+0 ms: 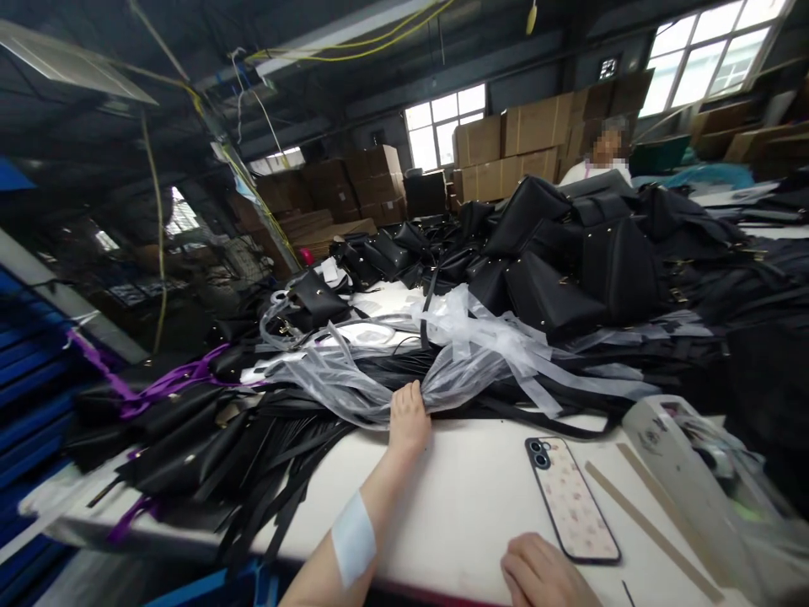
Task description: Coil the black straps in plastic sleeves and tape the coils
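My left hand (409, 419) reaches over the white tabletop (468, 480). Its fingers are closed round the middle of a bundle of translucent plastic strips (468, 371), which fans out to both sides. Under and behind the bundle lie long black straps (385, 368). At the lower edge, my right hand (547, 573) rests on the table with its fingers curled in; no object shows in them. Beside that hand lies a phone (578, 502) in a pink patterned case with a dark rim.
Black bags (556, 287) are heaped at the back right, more bags (190, 447) lie at the left with purple ribbon (152, 392). Brown strips (657, 531) lie beside a clear-sided container (695, 472). Behind the heap is another person (597, 173), with stacked cartons (537, 126) beyond.
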### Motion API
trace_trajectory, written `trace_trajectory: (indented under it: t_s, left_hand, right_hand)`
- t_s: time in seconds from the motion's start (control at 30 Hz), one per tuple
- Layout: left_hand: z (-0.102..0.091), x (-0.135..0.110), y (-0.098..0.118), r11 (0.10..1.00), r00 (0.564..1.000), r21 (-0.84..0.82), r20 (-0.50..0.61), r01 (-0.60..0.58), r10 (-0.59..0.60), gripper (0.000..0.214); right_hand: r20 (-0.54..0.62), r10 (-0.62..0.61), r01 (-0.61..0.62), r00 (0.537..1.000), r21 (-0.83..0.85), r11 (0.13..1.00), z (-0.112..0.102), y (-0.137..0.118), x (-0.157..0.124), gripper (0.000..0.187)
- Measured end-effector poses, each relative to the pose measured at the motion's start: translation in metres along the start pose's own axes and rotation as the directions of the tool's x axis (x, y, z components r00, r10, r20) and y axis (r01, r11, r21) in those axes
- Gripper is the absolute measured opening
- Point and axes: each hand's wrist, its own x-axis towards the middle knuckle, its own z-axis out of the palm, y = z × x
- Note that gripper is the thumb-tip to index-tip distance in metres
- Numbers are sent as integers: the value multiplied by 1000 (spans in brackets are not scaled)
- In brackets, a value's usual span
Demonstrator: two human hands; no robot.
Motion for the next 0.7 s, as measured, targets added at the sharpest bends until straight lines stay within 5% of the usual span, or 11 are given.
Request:
trace_trajectory:
  t_s: [0.1, 0.2, 0.33, 0.4, 0.47, 0.5, 0.57, 0.6, 0.67, 0.7]
  left_hand:
    - [5, -9, 2, 995, 985, -48, -152, -88, 80, 50]
    - [-10, -11, 5, 976, 966, -70, -170, -207, 193, 28]
    - [-46, -31, 26, 975, 976, -94, 61, -203, 209, 18]
    - [-61, -58, 46, 975, 929, -117, 299, -191, 218, 20]
    - [-68, -94, 66, 945, 802, -209, 501, -251, 323, 31]
    - [-70, -114, 75, 897, 706, -318, 556, -308, 439, 34]
    - [-70, -149, 89, 704, 447, -600, 548, -379, 707, 29]
    - [-69, -163, 94, 595, 324, -711, 501, -375, 802, 25]
    - [-67, -179, 100, 451, 168, -825, 418, -340, 893, 20]
    - [-66, -183, 103, 427, 154, -839, 399, -337, 904, 19]
  right_hand:
    - [9, 2, -2, 1000, 30, 1000, -5, -2, 3, 20]
    - [-3, 46, -46, 999, 93, 995, -7, -5, 4, 20]
    - [87, 226, -242, 970, 298, 923, -13, -6, 1, 15]
    - [180, 410, -445, 894, 460, 768, -23, -1, 4, 13]
    - [274, 603, -606, 749, 651, 456, -37, 7, 12, 25]
    - [328, 678, -631, 658, 732, 257, -44, 14, 17, 32]
    - [451, 759, -580, 470, 806, -119, -59, 29, 30, 36]
    - [496, 778, -545, 385, 803, -242, -66, 38, 36, 32]
    - [498, 819, -506, 285, 804, -312, -82, 51, 47, 25]
    - [472, 839, -507, 270, 811, -293, -92, 54, 51, 23]
